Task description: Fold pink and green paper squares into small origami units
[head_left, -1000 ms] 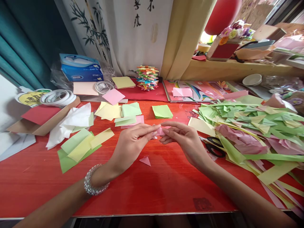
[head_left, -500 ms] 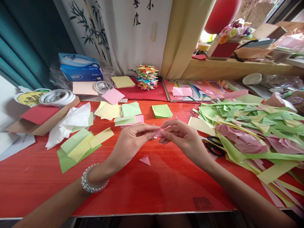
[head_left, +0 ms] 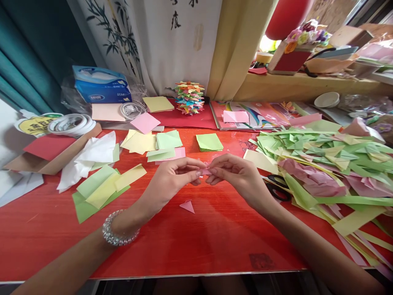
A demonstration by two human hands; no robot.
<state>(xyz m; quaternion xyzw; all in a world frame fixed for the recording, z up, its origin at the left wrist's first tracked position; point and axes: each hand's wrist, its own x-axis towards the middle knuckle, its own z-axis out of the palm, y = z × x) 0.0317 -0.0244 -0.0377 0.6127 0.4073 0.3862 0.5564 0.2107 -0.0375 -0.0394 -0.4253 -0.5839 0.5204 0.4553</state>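
Note:
Between my two hands, above the red table point(head_left: 147, 254), is a small piece of pink paper point(head_left: 204, 171), mostly covered by fingers. My left hand point(head_left: 172, 180), with a beaded bracelet on its wrist, pinches the paper's left end. The right end is pinched by my right hand point(head_left: 235, 172). Below them a folded pink paper triangle point(head_left: 187, 206) lies on the table. Just beyond my hands sits a stack of green paper squares point(head_left: 209, 142). Black-handled scissors point(head_left: 278, 187) lie right of my right hand, partly under paper.
A heap of folded green paper pieces point(head_left: 325, 151) and strips covers the right side. Yellow and green sheets point(head_left: 107, 188) lie at left, near a cardboard tray point(head_left: 49, 164). A colourful folded-paper stack point(head_left: 189, 98) stands at the back beside a blue tissue pack point(head_left: 101, 86).
My fingers have closed in on the pink paper, and less of it shows. My right fingers are more curled. The view has shifted slightly.

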